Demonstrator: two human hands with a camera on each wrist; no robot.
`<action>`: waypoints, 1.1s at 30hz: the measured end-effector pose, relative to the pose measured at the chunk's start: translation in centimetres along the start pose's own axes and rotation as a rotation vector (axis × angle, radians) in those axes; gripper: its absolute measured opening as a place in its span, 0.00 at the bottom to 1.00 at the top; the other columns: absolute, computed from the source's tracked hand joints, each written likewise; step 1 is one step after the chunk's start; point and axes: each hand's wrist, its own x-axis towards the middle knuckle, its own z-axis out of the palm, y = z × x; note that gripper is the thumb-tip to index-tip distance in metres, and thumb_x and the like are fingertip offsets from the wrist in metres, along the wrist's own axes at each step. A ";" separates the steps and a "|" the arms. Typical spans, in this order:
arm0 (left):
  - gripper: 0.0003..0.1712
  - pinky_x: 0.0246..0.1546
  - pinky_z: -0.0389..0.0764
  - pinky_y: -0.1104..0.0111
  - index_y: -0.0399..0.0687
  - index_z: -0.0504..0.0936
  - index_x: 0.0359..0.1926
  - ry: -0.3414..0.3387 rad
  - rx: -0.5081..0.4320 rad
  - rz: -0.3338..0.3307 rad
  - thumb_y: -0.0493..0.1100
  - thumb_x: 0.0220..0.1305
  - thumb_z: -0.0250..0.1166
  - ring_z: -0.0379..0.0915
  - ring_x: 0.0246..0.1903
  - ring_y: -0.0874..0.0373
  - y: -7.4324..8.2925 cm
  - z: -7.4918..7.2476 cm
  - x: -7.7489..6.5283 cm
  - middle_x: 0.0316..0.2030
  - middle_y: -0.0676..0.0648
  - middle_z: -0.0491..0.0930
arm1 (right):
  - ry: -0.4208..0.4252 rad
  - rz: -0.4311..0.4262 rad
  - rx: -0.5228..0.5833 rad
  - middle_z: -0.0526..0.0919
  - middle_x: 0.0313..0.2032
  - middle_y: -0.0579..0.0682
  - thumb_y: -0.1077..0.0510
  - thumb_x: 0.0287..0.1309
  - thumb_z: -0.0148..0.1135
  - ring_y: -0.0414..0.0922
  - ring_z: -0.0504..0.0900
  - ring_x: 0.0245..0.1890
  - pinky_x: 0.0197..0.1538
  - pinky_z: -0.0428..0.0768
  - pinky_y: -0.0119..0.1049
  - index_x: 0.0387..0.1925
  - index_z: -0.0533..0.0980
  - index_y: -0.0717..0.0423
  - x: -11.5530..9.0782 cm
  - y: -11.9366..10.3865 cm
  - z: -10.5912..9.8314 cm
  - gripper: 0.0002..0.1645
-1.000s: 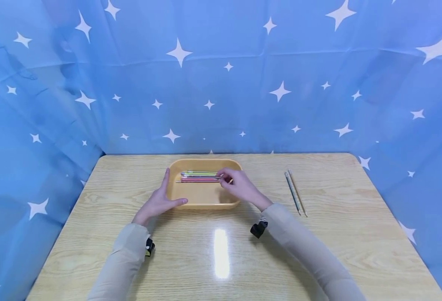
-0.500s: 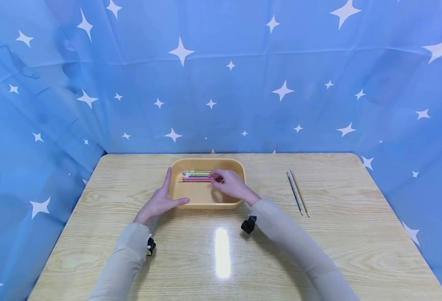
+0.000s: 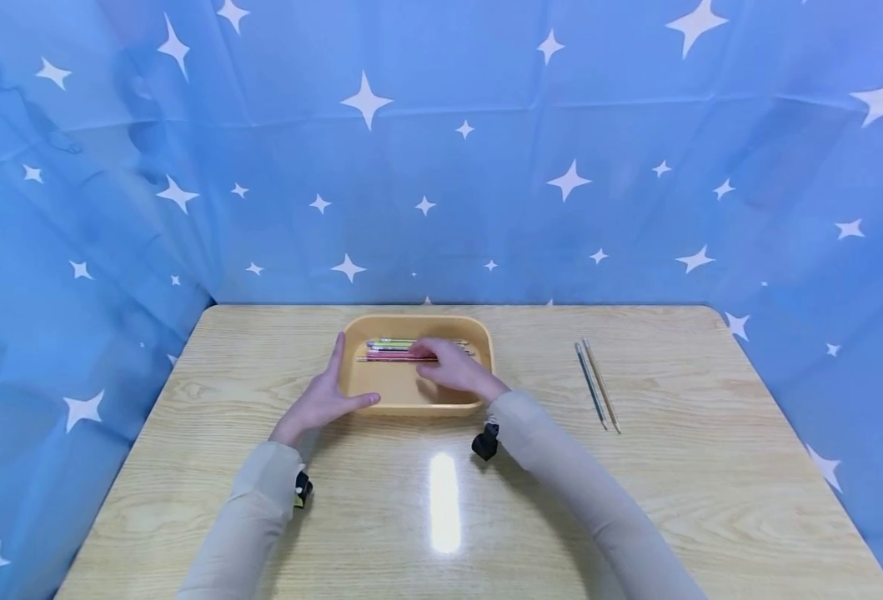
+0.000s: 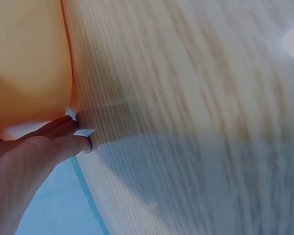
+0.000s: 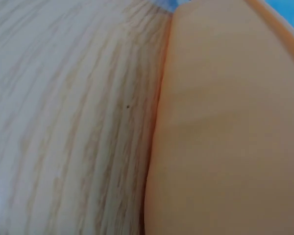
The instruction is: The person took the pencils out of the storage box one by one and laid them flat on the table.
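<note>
Touching tray (image 3: 384, 388) with spread left hand (image 3: 323, 403) — can't tell if gripping pencils (image 3: 398, 354) inside, under right hand (image 3: 447, 365). Could roll pencils askew by uneven push — or skid tray by slack left hold.

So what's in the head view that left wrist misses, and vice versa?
Only head: the pencils in the tray, the right hand reaching in at them, two more pencils lying on the table right of the tray, and the white stars on the backdrop.

Only left wrist: a close side-on look at the tray's outer wall, with several fingertips bunched beside it; head mainly shows one finger and the thumb there.

Both: the left hand, part of the tray, and the wood-grain tabletop.
</note>
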 end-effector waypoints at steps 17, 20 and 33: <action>0.73 0.63 0.58 0.43 0.59 0.23 0.75 -0.008 0.041 -0.015 0.62 0.50 0.73 0.57 0.63 0.28 0.2 -0.1 -0.1 0.69 0.26 0.48 | -0.082 0.049 -0.078 0.80 0.46 0.52 0.65 0.55 0.69 0.46 0.78 0.46 0.52 0.76 0.37 0.56 0.74 0.61 0.5 0.1 0.4 0.26; 0.73 0.63 0.58 0.42 0.59 0.22 0.75 -0.006 0.043 -0.014 0.62 0.51 0.73 0.57 0.62 0.28 0.2 -0.2 -0.1 0.69 0.25 0.49 | -0.079 0.052 -0.133 0.80 0.44 0.51 0.67 0.54 0.69 0.44 0.78 0.44 0.50 0.77 0.36 0.56 0.74 0.60 0.5 0.0 0.5 0.26; 0.73 0.63 0.59 0.42 0.57 0.24 0.75 -0.006 0.038 -0.023 0.62 0.50 0.73 0.56 0.63 0.28 0.3 -0.1 -0.1 0.70 0.26 0.47 | -0.074 0.065 0.047 0.82 0.39 0.51 0.70 0.56 0.66 0.46 0.80 0.42 0.46 0.79 0.35 0.52 0.76 0.62 0.1 0.5 0.1 0.21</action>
